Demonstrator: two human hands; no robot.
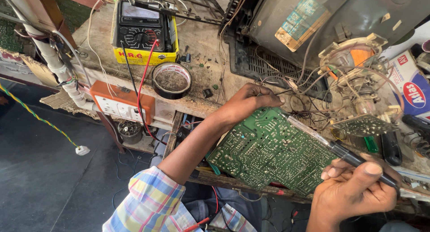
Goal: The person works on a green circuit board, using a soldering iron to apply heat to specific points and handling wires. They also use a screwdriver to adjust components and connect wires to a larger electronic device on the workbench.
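Circuit board: green printed circuit board (273,151) is lying solder side up, tilted, at the front edge of the wooden workbench (204,79), its near edge overhanging the bench lip.
Left hand: left hand (248,100) is resting on the board's far edge, fingers curled over the top corner and pressing it down; the thumb side is hidden, so how tightly it is clamping cannot be told.
Right hand: right hand (354,189) is pinching the black handle of a soldering iron (331,144) between thumb and curled fingers, pen-style.
Iron tip: the metal shaft is slanting up and left across the board, its tip sitting near the board's upper edge, just beside the left fingertips.
Sleeve: checked shirt sleeve (152,203) is covering the left upper arm, which is reaching up from the lower left.
Behind the board: a tangle of thin wires (309,86) is running from the board toward a deflection yoke with copper winding (356,62), and a smaller green board (365,124) is hanging beside it.
Further back: a grey television tube housing (322,17) is lying on the bench.
Left of the hands: a roll of black tape (171,80) is sitting well apart from the board; behind it a yellow-cased analogue multimeter (143,32) is trailing red and black leads.
Bench front: an orange switch and socket plate (122,105) is hanging on the bench's front face.
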